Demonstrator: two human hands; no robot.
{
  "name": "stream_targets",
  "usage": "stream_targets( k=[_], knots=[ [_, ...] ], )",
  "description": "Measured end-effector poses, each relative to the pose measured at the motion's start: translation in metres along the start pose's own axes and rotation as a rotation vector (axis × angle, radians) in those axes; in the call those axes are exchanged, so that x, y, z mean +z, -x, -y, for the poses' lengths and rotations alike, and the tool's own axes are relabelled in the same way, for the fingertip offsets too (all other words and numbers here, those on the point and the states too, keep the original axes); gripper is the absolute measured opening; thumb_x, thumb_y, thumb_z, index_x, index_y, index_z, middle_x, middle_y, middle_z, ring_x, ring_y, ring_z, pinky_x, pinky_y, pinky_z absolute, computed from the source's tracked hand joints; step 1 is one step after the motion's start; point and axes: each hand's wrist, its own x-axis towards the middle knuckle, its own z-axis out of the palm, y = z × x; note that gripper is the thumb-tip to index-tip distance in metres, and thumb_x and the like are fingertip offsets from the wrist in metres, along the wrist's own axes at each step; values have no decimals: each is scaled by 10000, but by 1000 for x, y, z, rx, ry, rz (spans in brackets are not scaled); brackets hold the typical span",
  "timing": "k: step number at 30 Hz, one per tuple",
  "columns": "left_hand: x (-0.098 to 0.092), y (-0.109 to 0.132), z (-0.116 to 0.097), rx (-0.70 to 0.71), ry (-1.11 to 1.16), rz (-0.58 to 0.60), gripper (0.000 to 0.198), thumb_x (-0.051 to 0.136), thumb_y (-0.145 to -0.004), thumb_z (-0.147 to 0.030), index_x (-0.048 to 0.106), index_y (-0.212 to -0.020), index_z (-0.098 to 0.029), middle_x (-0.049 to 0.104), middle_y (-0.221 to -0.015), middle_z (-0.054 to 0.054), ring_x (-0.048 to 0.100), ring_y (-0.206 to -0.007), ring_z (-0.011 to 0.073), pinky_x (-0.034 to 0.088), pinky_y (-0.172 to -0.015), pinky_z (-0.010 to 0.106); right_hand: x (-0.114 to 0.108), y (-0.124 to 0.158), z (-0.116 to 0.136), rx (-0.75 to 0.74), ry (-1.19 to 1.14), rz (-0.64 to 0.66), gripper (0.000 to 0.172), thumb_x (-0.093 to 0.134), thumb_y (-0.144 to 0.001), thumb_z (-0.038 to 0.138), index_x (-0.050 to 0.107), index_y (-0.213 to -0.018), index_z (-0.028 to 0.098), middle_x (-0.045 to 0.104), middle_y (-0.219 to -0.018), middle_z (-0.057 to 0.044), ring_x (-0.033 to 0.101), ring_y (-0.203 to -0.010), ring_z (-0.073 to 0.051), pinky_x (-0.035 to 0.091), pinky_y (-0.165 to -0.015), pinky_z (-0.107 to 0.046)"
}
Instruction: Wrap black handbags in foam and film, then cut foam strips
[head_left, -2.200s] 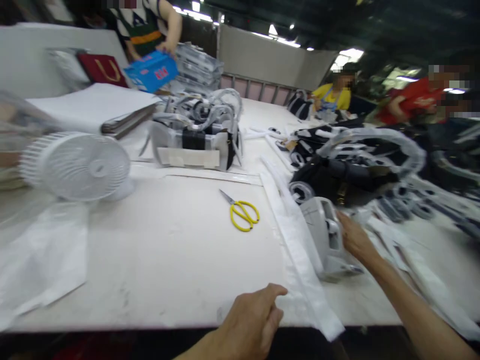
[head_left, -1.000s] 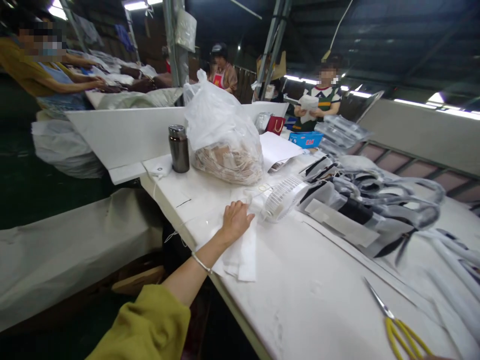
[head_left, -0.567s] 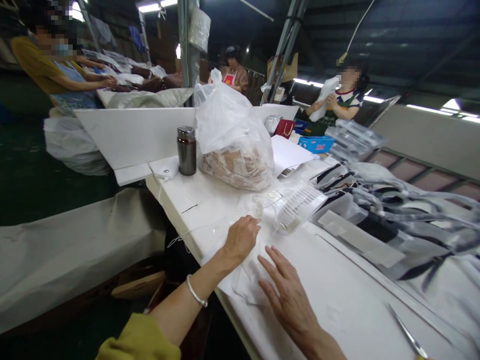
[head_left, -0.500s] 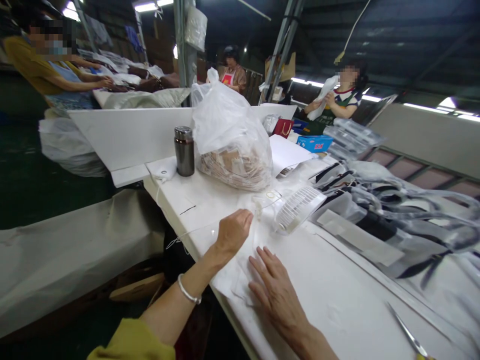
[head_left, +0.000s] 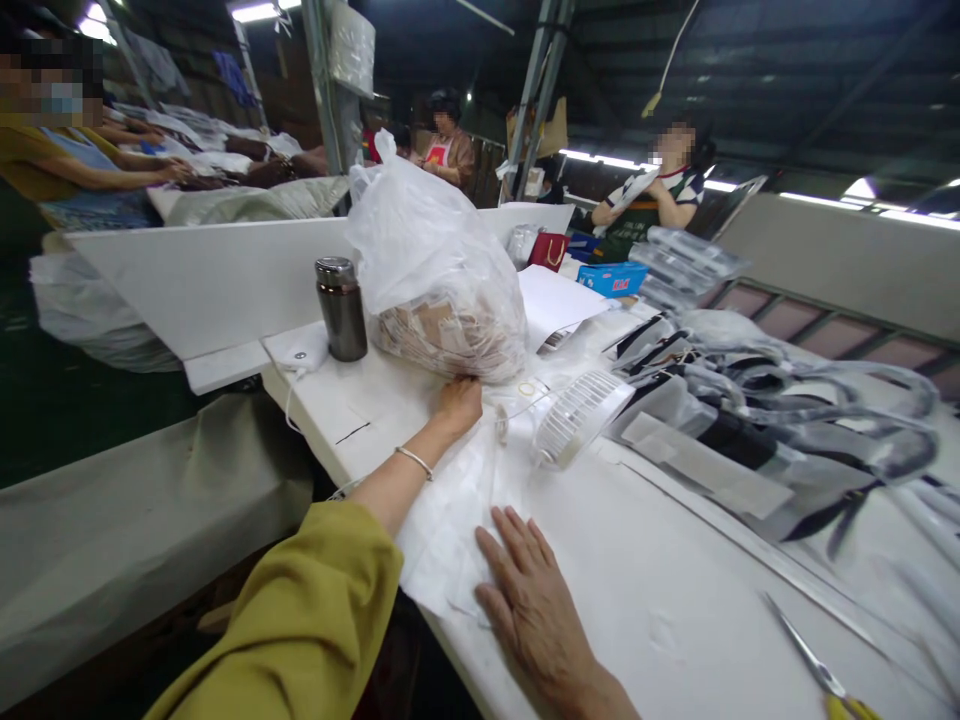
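My left hand (head_left: 457,405) reaches forward to the foot of a big clear plastic bag (head_left: 435,240) filled with brown-and-white tags or cards with strings. Its fingers are curled closed, and what they grip, if anything, is hidden. A thin white plastic sheet (head_left: 442,540) lies on the white table under my left forearm and runs toward my right hand (head_left: 529,590). That hand rests flat at the sheet's right edge, fingers stretched out and holding nothing. Just right of my left hand sits a small white fan (head_left: 585,415) with a slatted grille.
A dark metal flask (head_left: 342,312) stands beside a white device (head_left: 298,347) with a cord. Scissors (head_left: 814,660) with yellow handles lie at the near right. Plastic-wrapped black items (head_left: 750,400) cover the table's right side. Co-workers (head_left: 652,195) are farther back.
My left hand has moved forward to the bag, with more sleeve in view. The white sheet now lies more spread out. My right hand stays flat, slightly nearer me.
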Motion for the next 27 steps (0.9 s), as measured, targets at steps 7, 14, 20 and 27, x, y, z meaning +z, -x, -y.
stream_targets(
  k=[7,14,20,27],
  knots=[
    [-5,-5,33,-57,43,5,295,579,-940,-355,608,-1166,-166,632,-1175,87,630,-1017,211,541,-885,432,0,0,0,17,-27,15,527,538,-959,384,429,-1465,289,367,-1555,-70,339,-1428,-303,355,-1132,-556],
    [-25,0,55,-53,155,-80,279,463,-980,-254,595,-1200,-144,697,-937,56,662,-842,174,531,-793,327,-3,-1,2,25,-23,18,506,526,-965,401,446,-1453,292,378,-1549,-74,350,-1423,-297,359,-1129,-552],
    [-59,17,70,-14,165,-201,340,386,-970,-322,655,-1056,-131,713,-894,44,637,-832,185,466,-745,248,-4,-3,2,16,-6,8,503,519,-968,396,453,-1450,269,397,-1536,-94,359,-1418,-298,367,-1122,-546],
    [-60,39,100,-45,54,-216,243,470,-925,-316,678,-926,-191,705,-832,53,647,-808,225,456,-737,289,-1,-1,-1,6,0,19,515,514,-971,399,430,-1463,275,366,-1556,-82,337,-1430,-297,346,-1132,-546]
  ],
)
